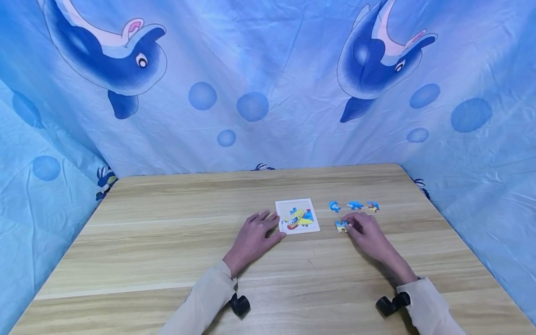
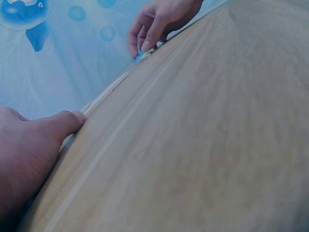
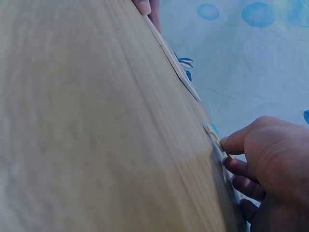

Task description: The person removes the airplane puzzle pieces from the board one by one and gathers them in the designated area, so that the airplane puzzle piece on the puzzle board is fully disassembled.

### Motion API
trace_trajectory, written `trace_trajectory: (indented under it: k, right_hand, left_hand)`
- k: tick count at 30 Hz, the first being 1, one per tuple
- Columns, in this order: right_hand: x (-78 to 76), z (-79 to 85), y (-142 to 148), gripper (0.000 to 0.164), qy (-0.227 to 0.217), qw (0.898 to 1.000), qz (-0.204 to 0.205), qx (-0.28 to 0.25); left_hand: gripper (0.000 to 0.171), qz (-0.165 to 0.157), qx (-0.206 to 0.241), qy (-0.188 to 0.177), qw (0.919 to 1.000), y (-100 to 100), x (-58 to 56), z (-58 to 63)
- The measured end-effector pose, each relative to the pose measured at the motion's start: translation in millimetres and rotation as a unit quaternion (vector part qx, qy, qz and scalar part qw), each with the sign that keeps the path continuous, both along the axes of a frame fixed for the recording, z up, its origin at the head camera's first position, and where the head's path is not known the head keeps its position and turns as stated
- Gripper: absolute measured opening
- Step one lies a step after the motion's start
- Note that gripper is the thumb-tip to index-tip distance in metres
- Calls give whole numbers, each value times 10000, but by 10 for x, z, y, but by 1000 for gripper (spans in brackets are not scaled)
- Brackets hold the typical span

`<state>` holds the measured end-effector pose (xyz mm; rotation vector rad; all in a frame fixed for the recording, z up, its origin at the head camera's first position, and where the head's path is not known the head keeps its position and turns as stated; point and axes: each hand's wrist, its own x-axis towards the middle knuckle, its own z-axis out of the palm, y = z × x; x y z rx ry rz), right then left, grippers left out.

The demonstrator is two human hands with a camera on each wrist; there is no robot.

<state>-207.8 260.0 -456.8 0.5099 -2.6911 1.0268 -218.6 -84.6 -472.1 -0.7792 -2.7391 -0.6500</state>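
Note:
A square jigsaw board (image 1: 298,231) with a white frame lies on the table, partly filled with a yellow airplane picture. My left hand (image 1: 255,239) rests flat at the board's left side, fingers spread and touching its edge; the thumb (image 2: 67,123) shows against the frame in the left wrist view. To the board's right, my right hand (image 1: 368,232) pinches a blue and yellow puzzle piece (image 1: 340,226) between thumb and fingers, low at the tabletop. In the right wrist view, the fingers partly cover this piece (image 3: 212,129).
Behind the right hand lie three loose pieces in a row: a blue and white piece (image 1: 334,206), a blue piece (image 1: 355,205) and a blue, red and yellow piece (image 1: 373,206). The wooden table (image 1: 146,242) ends at a blue dolphin-print curtain (image 1: 284,56).

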Motion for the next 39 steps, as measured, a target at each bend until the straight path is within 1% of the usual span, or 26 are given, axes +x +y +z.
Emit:
trace_trajectory:
  k: [5, 11, 15, 18, 22, 24, 31, 39]
  right_hand:
    - [7, -13, -6, 18, 33, 9999, -68, 105]
    - [27, -32, -14, 15, 64, 9995, -214, 229]
    - [29, -43, -14, 15, 67, 9997, -219, 111]
    - [15, -49, -16, 14, 232, 9996, -159, -46]
    - [-4, -33, -53, 14, 544, 9984, -69, -120]
    - [-9, -15, -96, 14, 591, 9982, -29, -140]
    - [-63, 23, -311, 16, 422, 9986, 146, -280]
    - [-127, 44, -593, 19, 199, 9992, 350, -67]
  left_hand:
    - [57, 1, -2, -4, 10000, -3, -2, -8]
    - [56, -23, -30, 49, 10000, -5, 0, -8]
    - [56, -21, -52, 55, 10000, -6, 1, -7]
    - [56, -16, -57, 32, 10000, -7, 1, -5]
    - [56, -13, -55, 10, 10000, -9, 4, 0]
    - [56, -11, -63, 7, 10000, -10, 4, 1]
    - [56, -15, -62, 17, 10000, -8, 4, 8]
    - [56, -17, -41, 43, 10000, -7, -2, 5]
